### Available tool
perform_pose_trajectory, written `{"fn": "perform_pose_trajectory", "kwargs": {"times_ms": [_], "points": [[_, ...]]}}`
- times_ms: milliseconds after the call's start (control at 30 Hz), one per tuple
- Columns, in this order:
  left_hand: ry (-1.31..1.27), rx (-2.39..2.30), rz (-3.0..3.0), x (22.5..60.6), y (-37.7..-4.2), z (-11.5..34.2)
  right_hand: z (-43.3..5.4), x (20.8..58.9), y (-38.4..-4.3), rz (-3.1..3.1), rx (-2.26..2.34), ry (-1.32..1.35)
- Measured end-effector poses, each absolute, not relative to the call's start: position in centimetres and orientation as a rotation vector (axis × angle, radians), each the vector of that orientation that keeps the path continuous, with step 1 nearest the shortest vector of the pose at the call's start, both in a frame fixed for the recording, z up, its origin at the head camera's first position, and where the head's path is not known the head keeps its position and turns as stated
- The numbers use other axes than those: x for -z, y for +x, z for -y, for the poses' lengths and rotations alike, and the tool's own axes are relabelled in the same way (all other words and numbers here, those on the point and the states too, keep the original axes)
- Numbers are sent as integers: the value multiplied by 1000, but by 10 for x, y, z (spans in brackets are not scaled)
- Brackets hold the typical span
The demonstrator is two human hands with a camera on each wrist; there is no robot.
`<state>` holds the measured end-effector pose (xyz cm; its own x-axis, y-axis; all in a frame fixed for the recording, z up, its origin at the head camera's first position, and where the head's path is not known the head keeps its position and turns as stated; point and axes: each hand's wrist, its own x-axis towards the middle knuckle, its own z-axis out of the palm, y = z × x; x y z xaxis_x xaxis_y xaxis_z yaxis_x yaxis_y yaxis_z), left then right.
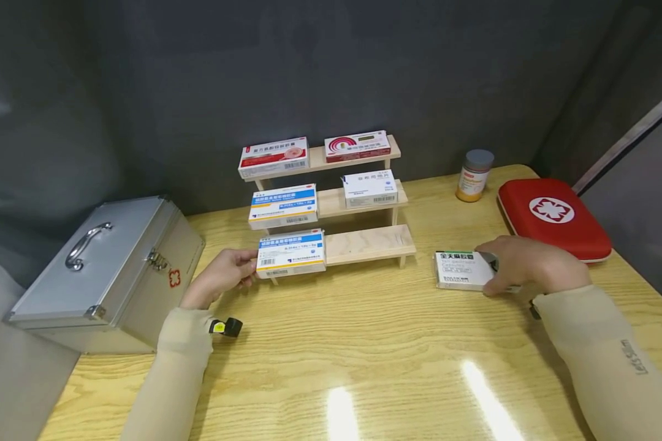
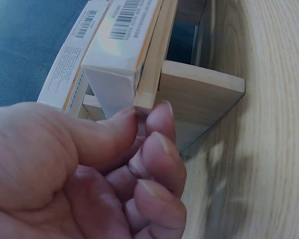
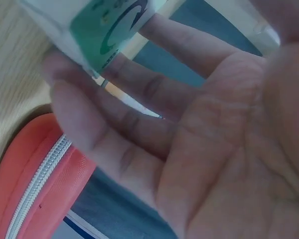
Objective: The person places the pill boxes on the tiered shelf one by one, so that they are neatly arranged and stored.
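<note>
My left hand (image 1: 226,275) is at the left end of the three-tier wooden stand (image 1: 372,243). In the left wrist view, thumb and index finger pinch the front corner of its lowest board (image 2: 152,87), right beside a blue-and-white medicine box (image 1: 290,251) lying on that tier. My right hand (image 1: 529,266) grips the right end of a white medicine box (image 1: 460,272) with a green edge, low over the table to the right of the stand. Up close, the right wrist view shows the box's green-and-white end (image 3: 109,35) by the fingertips; part of the box is cut off there.
Another blue-and-white box (image 1: 283,205) and a white box (image 1: 371,188) occupy the middle tier. Two red-and-white boxes, left (image 1: 274,157) and right (image 1: 357,146), sit on top. A silver case (image 1: 105,257) stands left; a pill bottle (image 1: 474,176) and red first-aid pouch (image 1: 554,217) are right.
</note>
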<state>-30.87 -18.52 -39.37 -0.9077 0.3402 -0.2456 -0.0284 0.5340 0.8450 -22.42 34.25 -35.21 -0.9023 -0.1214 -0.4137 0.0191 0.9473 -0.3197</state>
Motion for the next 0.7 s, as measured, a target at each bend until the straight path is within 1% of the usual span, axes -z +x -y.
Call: {"fn": "perform_pose_trajectory", "kwargs": {"times_ms": [333,467,700], "points": [[239,-1322,-2392,393,-309,187,-348,340,-227,-2879,351,-167],[235,-1314,-2393,392,-309,187,-352,336,-226,-2931,370,-216],[247,-1313,-2399,393,-310,186,-358,327,-224,-3019,426,-225]]}}
